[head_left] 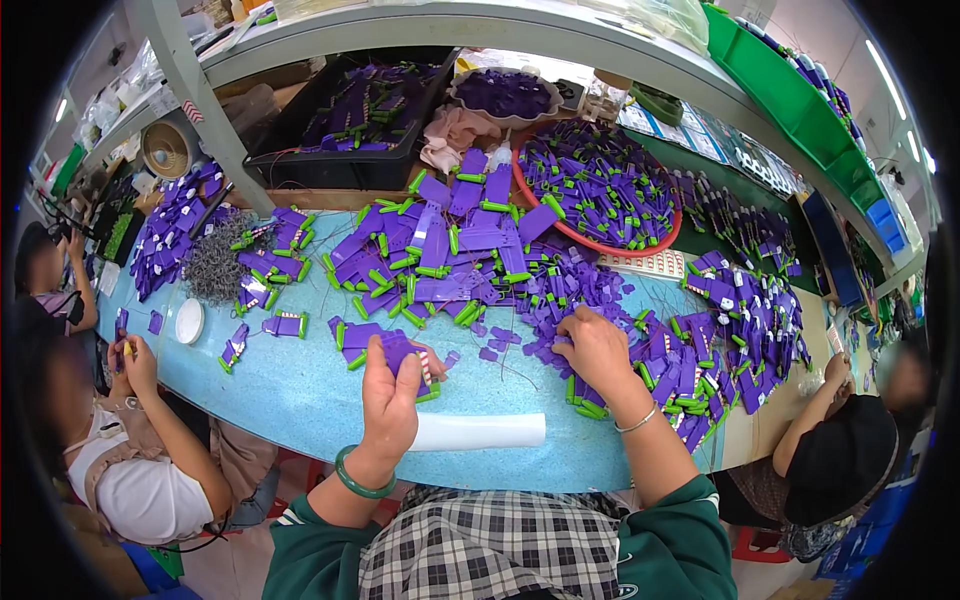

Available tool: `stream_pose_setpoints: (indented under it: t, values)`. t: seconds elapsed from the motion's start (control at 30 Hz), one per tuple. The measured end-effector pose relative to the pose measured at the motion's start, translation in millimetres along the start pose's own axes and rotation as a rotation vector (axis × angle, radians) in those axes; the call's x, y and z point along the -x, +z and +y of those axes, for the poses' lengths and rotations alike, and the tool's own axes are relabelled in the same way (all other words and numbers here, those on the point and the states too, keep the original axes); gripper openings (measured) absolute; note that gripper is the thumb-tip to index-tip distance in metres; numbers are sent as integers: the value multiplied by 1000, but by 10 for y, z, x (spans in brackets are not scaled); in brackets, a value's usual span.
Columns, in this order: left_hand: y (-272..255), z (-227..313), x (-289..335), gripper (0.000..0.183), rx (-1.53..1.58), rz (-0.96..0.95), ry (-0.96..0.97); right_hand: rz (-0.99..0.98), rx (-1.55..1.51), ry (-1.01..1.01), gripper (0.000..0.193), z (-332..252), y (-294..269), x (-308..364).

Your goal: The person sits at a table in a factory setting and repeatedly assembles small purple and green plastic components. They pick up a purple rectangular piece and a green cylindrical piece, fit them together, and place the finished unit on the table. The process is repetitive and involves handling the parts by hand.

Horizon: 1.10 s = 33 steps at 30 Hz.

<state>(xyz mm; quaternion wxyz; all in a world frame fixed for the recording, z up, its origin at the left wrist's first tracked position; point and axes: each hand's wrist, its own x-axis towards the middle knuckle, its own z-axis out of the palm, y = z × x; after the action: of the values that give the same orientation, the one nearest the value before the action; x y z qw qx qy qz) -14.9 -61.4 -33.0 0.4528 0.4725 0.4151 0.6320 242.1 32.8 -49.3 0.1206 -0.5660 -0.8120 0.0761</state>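
Observation:
My left hand [391,395] is closed around a flat purple plastic part [398,350] with a bright green end and a red-and-white striped strip. To its right, my right hand [597,350] rests at the edge of a heap of small purple plastic pieces [560,300], its fingers bent together. Whatever they pinch, if anything, is hidden. Beyond both hands lies a large pile of flat purple parts with green ends [430,245]. Under my left wrist, a white curved strip [485,430] lies on the blue table [290,365].
Behind the pile stand a red basket [672,240] of purple-and-green parts and a black crate [400,165]. More finished-looking parts [750,320] are heaped at right. A white round lid [190,321] lies left, near tangled grey metal pieces [213,262]. Co-workers sit on both sides.

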Motion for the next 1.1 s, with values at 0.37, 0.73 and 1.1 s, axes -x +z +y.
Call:
stream_pose_setpoints:
  t: [0.37, 0.73, 1.1]
  values:
    - [370, -349, 211, 15, -222, -420, -376, -118, -990, -49, 8, -374, -193, 441]
    - [445, -309, 295, 17, -556, -549, 17, 142, -752, -132, 13, -603, -122, 701]
    - [474, -244, 314, 20, -467, -657, -265, -3, -925, -33, 10, -624, -81, 752]
